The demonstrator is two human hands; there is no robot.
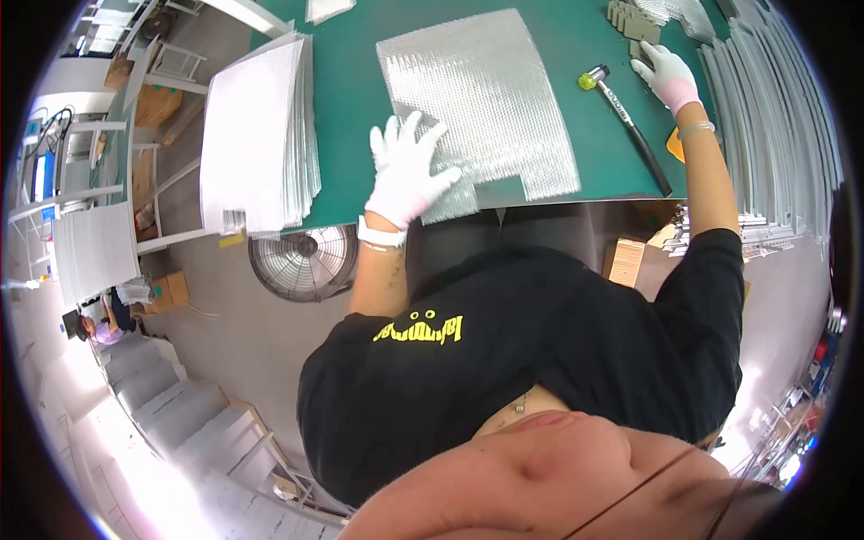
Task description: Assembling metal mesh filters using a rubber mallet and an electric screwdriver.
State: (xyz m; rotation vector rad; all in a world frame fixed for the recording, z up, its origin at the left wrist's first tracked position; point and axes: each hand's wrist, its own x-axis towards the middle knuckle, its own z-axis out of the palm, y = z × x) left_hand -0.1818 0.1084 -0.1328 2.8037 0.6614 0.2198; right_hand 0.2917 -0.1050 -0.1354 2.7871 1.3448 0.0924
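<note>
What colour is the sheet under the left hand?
The sheet is silver-grey, with a fine repeating texture, best seen in the head view.

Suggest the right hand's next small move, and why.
Probably close the right hand on the nearest tan piece: it appears to touch it, while the left hand lies spread on the silver dimpled sheet, seemingly steadying it.

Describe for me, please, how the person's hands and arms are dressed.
The left hand and right hand wear white gloves with pink cuffs. The left wrist carries a white band, the right a pale bracelet. Small dark markings show on the left forearm. The sleeves are short and black.
</note>
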